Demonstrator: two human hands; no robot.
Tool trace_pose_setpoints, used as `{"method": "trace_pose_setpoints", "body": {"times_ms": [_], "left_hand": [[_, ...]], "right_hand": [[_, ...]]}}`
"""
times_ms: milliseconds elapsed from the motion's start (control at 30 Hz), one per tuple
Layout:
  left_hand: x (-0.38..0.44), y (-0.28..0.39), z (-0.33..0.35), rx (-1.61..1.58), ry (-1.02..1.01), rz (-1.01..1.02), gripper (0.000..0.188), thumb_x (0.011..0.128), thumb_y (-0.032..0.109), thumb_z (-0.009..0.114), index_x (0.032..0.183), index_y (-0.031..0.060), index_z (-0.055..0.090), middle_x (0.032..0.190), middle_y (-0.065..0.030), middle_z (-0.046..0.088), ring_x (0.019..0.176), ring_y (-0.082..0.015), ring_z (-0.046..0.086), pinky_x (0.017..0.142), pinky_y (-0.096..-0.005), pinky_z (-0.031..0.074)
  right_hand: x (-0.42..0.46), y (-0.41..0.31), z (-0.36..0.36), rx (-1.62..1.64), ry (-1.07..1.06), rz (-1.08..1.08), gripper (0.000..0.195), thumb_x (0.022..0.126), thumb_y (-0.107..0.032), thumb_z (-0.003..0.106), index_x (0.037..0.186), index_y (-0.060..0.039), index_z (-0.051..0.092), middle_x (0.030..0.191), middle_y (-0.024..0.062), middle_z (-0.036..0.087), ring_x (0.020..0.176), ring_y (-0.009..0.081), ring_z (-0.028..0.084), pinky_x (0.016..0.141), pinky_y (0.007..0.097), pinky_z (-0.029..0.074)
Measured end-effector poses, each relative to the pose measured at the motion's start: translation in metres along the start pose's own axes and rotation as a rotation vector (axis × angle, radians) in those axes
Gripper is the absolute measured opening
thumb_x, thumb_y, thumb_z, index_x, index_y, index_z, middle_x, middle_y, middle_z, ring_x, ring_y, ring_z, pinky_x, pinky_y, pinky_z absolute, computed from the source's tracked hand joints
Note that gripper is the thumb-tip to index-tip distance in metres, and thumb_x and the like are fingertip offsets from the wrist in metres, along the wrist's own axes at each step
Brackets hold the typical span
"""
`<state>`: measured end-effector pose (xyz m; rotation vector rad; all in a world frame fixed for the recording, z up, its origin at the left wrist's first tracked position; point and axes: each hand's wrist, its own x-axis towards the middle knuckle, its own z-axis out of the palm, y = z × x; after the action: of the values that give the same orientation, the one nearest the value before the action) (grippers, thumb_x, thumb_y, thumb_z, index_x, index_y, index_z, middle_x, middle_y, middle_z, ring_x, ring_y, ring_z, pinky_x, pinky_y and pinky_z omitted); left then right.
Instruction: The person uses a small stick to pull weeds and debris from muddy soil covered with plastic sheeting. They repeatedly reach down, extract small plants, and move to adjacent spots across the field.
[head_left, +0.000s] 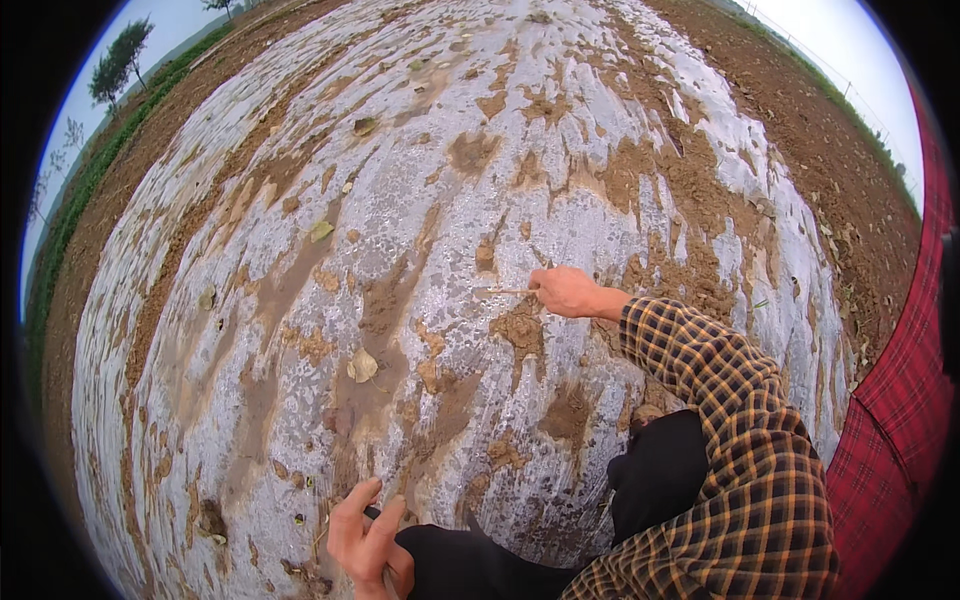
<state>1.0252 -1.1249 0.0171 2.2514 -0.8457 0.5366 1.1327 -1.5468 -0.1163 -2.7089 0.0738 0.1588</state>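
Wet plastic mulch film (390, 195), smeared with mud, lies over the ground before me. My right hand (566, 291), in a checked sleeve, reaches out low over the film. Its fingers are closed on a thin stick (504, 291) that points left. A muddy patch (523, 330) lies just below that hand. At the bottom, by my dark-clad knee, my left hand (369, 536) is raised with its fingers bent. Something dark shows behind its fingers, and whether the hand holds it is unclear. A dry leaf (362, 366) lies on the film above the left hand.
Brown soil (840, 202) borders the film on both sides. A muddy strip (697, 195) runs along its right part. Red plaid fabric (892, 420) hangs at the right edge. Green plants (112, 142) and trees (120, 64) stand at the far left.
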Motion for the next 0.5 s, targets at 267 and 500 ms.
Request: {"method": "trace_pose_setpoints", "body": {"times_ms": [267, 500], "left_hand": [[0.018, 0.067, 0.067, -0.044, -0.166, -0.091, 0.035, 0.064, 0.004, 0.061, 0.096, 0.0106, 0.074, 0.111, -0.0115, 0.068, 0.075, -0.0215, 0.063, 0.068, -0.0322, 0.051], [0.02, 0.084, 0.086, 0.066, -0.183, -0.159, 0.033, 0.065, 0.005, 0.061, 0.095, 0.0111, 0.074, 0.107, -0.0126, 0.069, 0.085, -0.0259, 0.067, 0.073, -0.0344, 0.053]], "right_hand": [[-0.017, 0.046, 0.033, 0.122, 0.031, -0.095, 0.02, 0.084, -0.017, 0.05, 0.088, -0.0023, 0.062, 0.082, 0.0205, 0.065, 0.08, 0.0413, 0.063, 0.072, 0.0511, 0.049], [0.014, 0.046, 0.028, -0.073, -0.156, -0.209, 0.018, 0.08, -0.014, 0.051, 0.082, -0.0027, 0.065, 0.08, 0.0192, 0.065, 0.076, 0.0382, 0.063, 0.069, 0.0489, 0.05]]}}
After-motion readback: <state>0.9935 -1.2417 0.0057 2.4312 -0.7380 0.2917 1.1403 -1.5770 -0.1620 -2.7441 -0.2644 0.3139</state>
